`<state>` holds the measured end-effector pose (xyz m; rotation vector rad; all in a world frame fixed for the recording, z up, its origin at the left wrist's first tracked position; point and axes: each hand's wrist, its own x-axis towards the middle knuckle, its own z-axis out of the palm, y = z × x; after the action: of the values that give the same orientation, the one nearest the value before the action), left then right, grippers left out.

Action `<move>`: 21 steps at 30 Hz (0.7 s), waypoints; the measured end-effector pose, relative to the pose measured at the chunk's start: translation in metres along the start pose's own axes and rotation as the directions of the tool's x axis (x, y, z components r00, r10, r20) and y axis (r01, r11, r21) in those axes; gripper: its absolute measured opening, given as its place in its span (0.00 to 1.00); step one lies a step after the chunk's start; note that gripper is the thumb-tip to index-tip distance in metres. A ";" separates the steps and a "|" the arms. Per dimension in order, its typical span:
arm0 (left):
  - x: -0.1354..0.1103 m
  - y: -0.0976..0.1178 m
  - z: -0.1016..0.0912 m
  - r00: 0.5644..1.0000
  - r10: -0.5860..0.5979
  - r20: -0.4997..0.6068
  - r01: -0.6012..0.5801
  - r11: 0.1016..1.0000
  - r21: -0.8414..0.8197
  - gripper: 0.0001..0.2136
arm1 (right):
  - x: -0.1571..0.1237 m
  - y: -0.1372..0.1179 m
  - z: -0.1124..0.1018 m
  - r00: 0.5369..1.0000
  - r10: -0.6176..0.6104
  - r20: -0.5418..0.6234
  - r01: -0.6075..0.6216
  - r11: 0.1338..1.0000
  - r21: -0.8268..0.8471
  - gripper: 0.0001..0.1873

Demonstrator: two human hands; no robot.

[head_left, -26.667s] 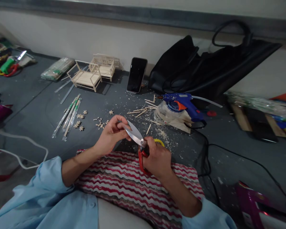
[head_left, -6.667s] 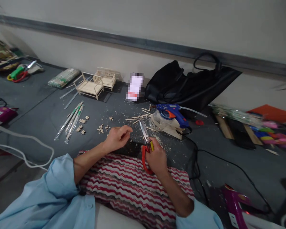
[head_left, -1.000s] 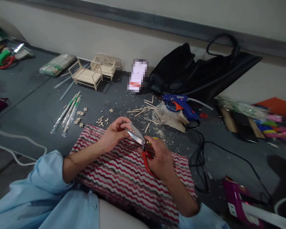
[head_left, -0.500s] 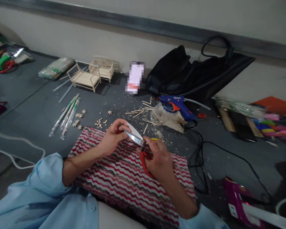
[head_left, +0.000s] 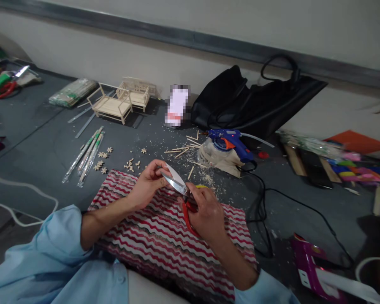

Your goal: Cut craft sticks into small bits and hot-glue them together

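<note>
My right hand [head_left: 207, 213] is wrapped round the red handle of a pair of scissors [head_left: 177, 184], whose silver blades point up and to the left, slightly apart. My left hand [head_left: 148, 188] is closed in a pinch at the blade tips. Whatever its fingers hold there is too small or hidden to make out. Both hands are above a red and white striped cloth [head_left: 164, 240]. Just beyond my left hand lie small cut wooden bits [head_left: 131, 164] and several flower-shaped wooden pieces [head_left: 103, 155].
Farther back stand small wooden furniture models [head_left: 112, 107] and a phone [head_left: 177, 105]. A blue glue gun [head_left: 231, 141] rests on a clear container [head_left: 209, 152], near thin sticks [head_left: 179, 150] and a black bag [head_left: 234, 101]. Wrapped stick bundles [head_left: 85, 156] lie left; a black cord [head_left: 297, 204] runs right.
The whole view has shifted slightly, so most things appear a little farther left. Both hands keep almost the same pose around the scissors.
</note>
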<state>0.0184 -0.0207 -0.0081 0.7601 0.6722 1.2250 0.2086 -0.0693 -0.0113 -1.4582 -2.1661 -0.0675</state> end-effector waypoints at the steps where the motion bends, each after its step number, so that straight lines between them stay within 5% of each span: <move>1: 0.000 0.000 0.000 1.000 0.002 -0.001 -0.002 1.000 0.006 0.19 | 0.000 -0.001 0.000 1.000 -0.003 0.006 0.003 1.000 -0.004 0.22; 21: -0.004 0.001 0.000 1.000 -0.009 0.003 0.009 0.999 0.042 0.20 | -0.010 0.001 0.011 0.995 0.015 0.100 -0.014 1.000 -0.017 0.17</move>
<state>0.0174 -0.0249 -0.0069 0.7935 0.6999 1.2042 0.2076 -0.0739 -0.0255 -1.5160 -2.2391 -0.0076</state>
